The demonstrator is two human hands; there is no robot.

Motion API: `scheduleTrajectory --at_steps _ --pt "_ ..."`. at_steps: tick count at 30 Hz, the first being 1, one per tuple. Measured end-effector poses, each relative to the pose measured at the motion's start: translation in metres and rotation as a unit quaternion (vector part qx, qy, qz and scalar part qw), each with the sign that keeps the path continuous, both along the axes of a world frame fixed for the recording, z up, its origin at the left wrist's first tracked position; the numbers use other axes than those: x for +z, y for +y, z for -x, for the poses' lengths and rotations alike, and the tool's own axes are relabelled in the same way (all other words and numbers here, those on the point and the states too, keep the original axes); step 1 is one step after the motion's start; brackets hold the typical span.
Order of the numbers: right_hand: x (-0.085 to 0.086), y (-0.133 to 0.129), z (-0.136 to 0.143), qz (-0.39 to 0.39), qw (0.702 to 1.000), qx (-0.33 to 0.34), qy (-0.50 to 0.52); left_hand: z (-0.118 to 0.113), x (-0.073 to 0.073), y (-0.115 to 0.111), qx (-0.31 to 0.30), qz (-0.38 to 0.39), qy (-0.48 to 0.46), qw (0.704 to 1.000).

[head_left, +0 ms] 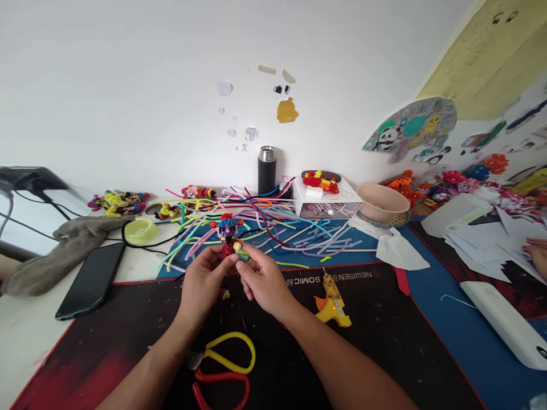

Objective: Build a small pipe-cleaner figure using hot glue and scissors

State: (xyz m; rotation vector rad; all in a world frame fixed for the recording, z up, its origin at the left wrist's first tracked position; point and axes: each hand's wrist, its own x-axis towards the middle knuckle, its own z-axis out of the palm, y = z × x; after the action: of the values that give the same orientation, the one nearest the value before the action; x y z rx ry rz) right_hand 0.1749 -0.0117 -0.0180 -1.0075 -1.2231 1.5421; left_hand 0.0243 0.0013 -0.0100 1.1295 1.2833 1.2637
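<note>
Above the black desk mat, my left hand [205, 277] is closed on a small pipe-cleaner figure [227, 229] with a red and blue headdress, a purple face and a dark red body. My right hand [264, 279] pinches a small yellow and green piece [240, 251] against the figure's right side. The two hands are close together, thumbs nearly touching. Many coloured pipe cleaners [299, 238] lie behind them. Scissors with one yellow and one red handle [231, 367] rest on the mat below, and a yellow glue gun [334, 304] lies to the right.
At the left are a phone [90, 280], a tape roll [141, 230] and a grey plush thing [55, 256]. Toward the wall stand a black thermos [267, 171], a white box [327, 202] and a pink bowl [382, 203]. Another person's hand [537, 254] touches papers at the right edge.
</note>
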Motion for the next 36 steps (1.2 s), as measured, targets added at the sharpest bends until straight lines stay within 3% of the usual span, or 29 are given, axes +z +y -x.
scheduleTrajectory --at_steps 6,14,26,36 --pt "0.001 0.002 -0.004 -0.001 1.0 0.008 -0.007 0.001 -0.003 0.001 0.022 -0.002 -0.037 0.999" --pt "-0.004 0.006 -0.006 -0.017 1.0 -0.012 -0.023 0.009 -0.013 0.003 -0.005 0.023 -0.06 0.998" --pt "-0.009 0.012 -0.01 -0.034 0.999 -0.017 -0.031 0.013 -0.007 -0.001 0.01 -0.011 -0.001 1.0" --pt "-0.012 0.013 -0.01 -0.049 0.999 -0.014 -0.018 0.01 -0.011 0.0 -0.01 -0.029 0.008 0.999"
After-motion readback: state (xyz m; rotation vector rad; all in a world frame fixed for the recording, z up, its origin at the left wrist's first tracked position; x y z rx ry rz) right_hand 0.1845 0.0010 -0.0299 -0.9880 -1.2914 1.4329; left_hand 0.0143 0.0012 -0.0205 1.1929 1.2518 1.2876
